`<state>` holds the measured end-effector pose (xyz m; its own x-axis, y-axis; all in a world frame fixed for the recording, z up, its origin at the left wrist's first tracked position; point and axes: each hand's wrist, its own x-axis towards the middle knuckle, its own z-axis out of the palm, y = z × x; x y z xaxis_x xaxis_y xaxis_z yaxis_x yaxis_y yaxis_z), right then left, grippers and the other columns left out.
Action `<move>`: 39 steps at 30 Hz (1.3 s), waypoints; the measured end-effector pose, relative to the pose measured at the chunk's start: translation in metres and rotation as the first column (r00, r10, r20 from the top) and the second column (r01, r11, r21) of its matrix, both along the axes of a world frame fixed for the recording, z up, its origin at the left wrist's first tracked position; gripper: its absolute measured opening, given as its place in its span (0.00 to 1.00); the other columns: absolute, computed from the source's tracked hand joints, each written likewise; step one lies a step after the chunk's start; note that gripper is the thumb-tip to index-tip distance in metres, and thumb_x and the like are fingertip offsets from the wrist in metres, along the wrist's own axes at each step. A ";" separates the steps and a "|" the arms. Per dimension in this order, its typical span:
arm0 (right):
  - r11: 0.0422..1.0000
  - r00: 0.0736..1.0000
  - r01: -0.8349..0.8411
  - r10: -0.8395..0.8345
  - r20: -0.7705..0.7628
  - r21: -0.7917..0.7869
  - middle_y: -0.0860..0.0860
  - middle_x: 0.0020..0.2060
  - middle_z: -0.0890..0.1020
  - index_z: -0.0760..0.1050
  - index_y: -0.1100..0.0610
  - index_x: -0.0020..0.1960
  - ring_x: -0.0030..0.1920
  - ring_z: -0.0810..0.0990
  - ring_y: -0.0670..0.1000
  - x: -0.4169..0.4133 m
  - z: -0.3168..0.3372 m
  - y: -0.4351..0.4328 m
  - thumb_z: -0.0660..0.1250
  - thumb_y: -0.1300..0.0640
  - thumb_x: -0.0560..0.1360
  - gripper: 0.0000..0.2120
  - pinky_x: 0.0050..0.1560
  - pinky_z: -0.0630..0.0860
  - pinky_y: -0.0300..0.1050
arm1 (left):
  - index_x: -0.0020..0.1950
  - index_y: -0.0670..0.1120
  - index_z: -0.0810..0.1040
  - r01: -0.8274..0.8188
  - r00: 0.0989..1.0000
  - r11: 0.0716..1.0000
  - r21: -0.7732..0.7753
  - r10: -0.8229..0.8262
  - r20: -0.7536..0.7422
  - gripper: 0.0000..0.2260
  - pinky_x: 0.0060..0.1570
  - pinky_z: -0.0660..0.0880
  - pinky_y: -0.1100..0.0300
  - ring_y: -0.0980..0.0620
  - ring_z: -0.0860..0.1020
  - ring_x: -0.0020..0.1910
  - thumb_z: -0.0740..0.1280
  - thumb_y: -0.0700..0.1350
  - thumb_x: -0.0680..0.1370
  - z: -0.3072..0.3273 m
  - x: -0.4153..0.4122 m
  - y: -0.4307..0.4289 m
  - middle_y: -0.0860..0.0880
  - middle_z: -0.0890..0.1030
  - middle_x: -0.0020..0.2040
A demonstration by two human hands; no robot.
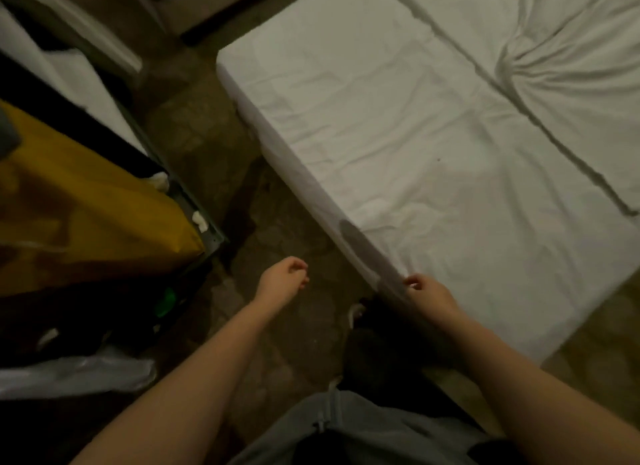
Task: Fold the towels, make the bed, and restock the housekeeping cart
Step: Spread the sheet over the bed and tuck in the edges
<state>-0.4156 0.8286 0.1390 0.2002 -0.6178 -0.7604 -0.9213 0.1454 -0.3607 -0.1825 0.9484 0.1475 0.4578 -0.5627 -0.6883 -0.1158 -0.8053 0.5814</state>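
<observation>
1. Beside the bed [287, 168], we are looking down at both our arms, with the cart [211, 232] on our left.
2. Our right grip [429, 291] is pinching the white sheet [381, 135] at the near edge of the mattress, fingers curled on the fabric.
3. Our left grip [282, 279] is hanging over the floor [201, 135], fingers loosely curled and holding nothing.
4. The sheet is lying creased across the bed.
5. The cart is carrying a yellow bag [86, 205] and white linen [86, 80].
</observation>
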 end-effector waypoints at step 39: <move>0.612 0.657 0.744 -0.743 0.125 -0.269 0.53 0.61 0.75 0.68 0.53 0.69 0.54 0.76 0.52 0.344 -0.033 -0.552 0.57 0.58 0.78 0.20 0.52 0.72 0.44 | 0.74 0.47 0.63 0.869 0.459 0.492 -0.045 -0.771 0.442 0.22 0.66 0.64 0.49 0.44 0.65 0.71 0.59 0.48 0.80 -0.093 0.271 -0.778 0.43 0.66 0.72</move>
<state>-0.0720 0.2766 0.1065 -0.4216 -0.7321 -0.5350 -0.5417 0.6765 -0.4989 0.0882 0.1708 0.0544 -0.1535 -0.9083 -0.3891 -0.8594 -0.0716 0.5062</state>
